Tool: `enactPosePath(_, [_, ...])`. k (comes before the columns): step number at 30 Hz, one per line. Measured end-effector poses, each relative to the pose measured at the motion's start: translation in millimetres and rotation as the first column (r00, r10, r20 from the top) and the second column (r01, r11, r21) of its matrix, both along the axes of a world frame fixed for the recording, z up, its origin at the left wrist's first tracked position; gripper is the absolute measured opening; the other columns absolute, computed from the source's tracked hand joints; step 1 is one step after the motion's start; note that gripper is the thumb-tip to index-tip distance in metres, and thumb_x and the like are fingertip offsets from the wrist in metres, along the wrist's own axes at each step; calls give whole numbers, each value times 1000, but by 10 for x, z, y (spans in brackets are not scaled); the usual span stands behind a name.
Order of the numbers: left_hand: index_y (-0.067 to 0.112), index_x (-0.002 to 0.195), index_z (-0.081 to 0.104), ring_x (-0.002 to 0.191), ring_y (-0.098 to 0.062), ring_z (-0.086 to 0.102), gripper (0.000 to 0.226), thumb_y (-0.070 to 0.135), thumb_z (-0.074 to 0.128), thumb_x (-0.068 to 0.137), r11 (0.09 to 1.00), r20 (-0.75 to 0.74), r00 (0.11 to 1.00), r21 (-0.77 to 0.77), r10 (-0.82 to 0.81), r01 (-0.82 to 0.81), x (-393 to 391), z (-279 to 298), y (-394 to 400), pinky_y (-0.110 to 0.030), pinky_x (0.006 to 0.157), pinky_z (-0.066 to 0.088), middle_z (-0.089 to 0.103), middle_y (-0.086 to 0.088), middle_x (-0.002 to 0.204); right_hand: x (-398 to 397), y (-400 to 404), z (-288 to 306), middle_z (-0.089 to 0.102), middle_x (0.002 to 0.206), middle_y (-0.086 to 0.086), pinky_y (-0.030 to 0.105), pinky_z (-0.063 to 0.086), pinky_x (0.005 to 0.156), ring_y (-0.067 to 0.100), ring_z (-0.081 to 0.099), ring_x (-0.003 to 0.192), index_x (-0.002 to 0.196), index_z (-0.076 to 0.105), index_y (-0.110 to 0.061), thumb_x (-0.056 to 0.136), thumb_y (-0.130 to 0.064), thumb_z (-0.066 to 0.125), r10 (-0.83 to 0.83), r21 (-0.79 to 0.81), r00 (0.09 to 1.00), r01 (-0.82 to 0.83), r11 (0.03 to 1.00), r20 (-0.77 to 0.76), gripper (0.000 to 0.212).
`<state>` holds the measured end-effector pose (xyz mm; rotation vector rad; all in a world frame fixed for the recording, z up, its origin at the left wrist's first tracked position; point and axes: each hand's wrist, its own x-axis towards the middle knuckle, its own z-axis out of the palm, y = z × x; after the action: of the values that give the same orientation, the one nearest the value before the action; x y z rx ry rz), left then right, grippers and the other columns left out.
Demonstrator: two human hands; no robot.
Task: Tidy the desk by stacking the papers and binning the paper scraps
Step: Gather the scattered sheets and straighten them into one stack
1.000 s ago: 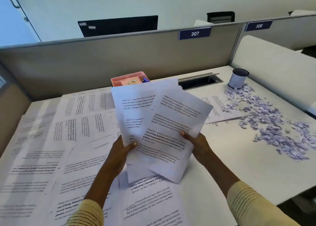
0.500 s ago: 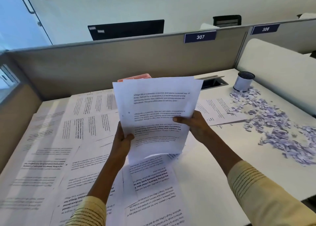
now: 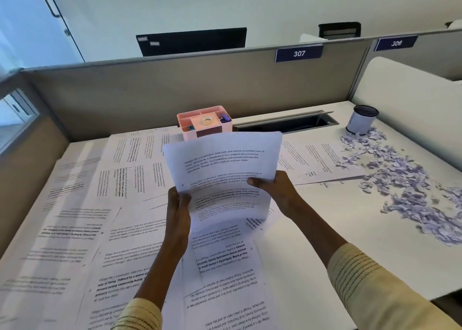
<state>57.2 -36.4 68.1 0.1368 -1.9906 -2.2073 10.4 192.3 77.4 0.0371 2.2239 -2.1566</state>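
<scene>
Head view, one frame. I see a bundle of printed sheets (image 3: 226, 179) held up off the desk (image 3: 337, 249), tilted back so the print faces the camera, between both hands at mid-frame.

Left hand (image 3: 178, 211): grips the bundle's left edge low down, thumb on the front face, fingers curled behind where I can't see them. Forearm rises from the lower edge of frame, cream striped sleeve (image 3: 138, 316) at the wrist end.

Right hand (image 3: 273, 191): pinches the right edge a little higher up, thumb lying across the front of the top sheet, the other fingers wrapped round the back. Forearm comes in from the lower right, angled up and left.

The bundle's top edges are fairly even; its bottom edge hangs just above loose sheets (image 3: 82, 229) that lie overlapping across the left and centre of the desk, some turned sideways, some upside down to me. One more sheet (image 3: 317, 162) lies flat to the right of the bundle.

Paper scraps (image 3: 410, 187), pale lilac, are scattered over the right side of the desk, well apart from both hands. A small round bin (image 3: 361, 123) stands upright at the far end of the scrap pile, touching its edge.

A pink desk organiser (image 3: 203, 124) sits behind the bundle against the grey partition (image 3: 175, 92).
</scene>
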Motion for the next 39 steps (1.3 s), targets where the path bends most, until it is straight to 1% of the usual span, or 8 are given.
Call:
enactPosePath(7, [16, 118, 45, 110, -21, 53, 22, 5, 37, 101, 990, 33, 999, -137, 23, -18, 53, -193, -10, -39, 99, 45, 56, -5, 119, 60, 30, -205, 70, 107, 11, 44, 54, 89, 31, 65, 101, 107, 67, -8, 70, -13, 81, -44, 6, 997, 44, 999, 69, 40])
enactPosePath(14, [11, 100, 61, 90, -27, 63, 9, 13, 53, 96, 907, 35, 978, -381, 207, -179, -18, -260, -189, -46, 82, 55, 67, -5, 95, 103, -45, -293, 72, 98, 11, 43, 54, 81, 31, 67, 91, 96, 71, -11, 76, -17, 78, -66, 156, 997, 61, 986, 27, 22])
enactPosePath(18, [10, 105, 63, 94, -30, 64, 14, 13, 59, 93, 890, 68, 935, -339, 347, -305, -91, -242, -527, -47, 86, 54, 66, -9, 101, 66, -334, -193, 72, 92, 8, 38, 53, 72, 26, 67, 83, 96, 70, -8, 74, -27, 79, -45, 254, 999, 44, 966, -3, 31])
enactPosePath(23, [6, 113, 64, 103, -34, 61, 22, 6, 56, 93, 875, 263, 846, -284, 464, -391, -4, -412, -1007, -47, 95, 49, 65, -14, 112, 168, -768, -349, 66, 85, 9, 27, 47, 62, 23, 61, 79, 94, 70, -5, 70, -21, 83, 23, 293, 991, -60, 954, 129, 32])
enactPosePath(26, [3, 117, 63, 107, -36, 59, 26, 3, 52, 93, 829, 300, 785, -344, 542, -441, 140, -519, -1173, -41, 94, 47, 63, -18, 118, 245, -1060, -473, 68, 96, 16, 38, 55, 71, 22, 59, 81, 102, 68, 3, 69, -20, 84, 67, 342, 977, -135, 930, 202, 43])
enactPosePath(32, [0, 119, 59, 102, -43, 58, 30, 3, 45, 93, 742, 330, 747, -592, 578, -313, 297, -660, -1377, -48, 92, 49, 62, -25, 118, 355, -1444, -724, 66, 105, 20, 40, 55, 76, 30, 64, 90, 103, 65, 8, 69, -21, 83, 73, 446, 942, -222, 867, 327, 48])
enactPosePath(36, [-6, 117, 57, 107, -45, 54, 29, -1, 44, 92, 668, 293, 769, -710, 568, -224, 307, -675, -1371, -48, 93, 42, 57, -29, 119, 415, -1516, -822, 60, 86, 13, 26, 39, 60, 25, 58, 82, 86, 64, 0, 72, -28, 81, 70, 539, 940, -252, 803, 335, 36])
enactPosePath(39, [-9, 119, 55, 111, -46, 50, 30, 0, 47, 92, 614, 290, 773, -773, 564, -158, 305, -675, -1370, -49, 92, 42, 51, -29, 121, 485, -1544, -846, 59, 89, 12, 25, 38, 63, 24, 57, 81, 97, 65, 5, 73, -29, 79, 29, 541, 943, -215, 813, 332, 43])
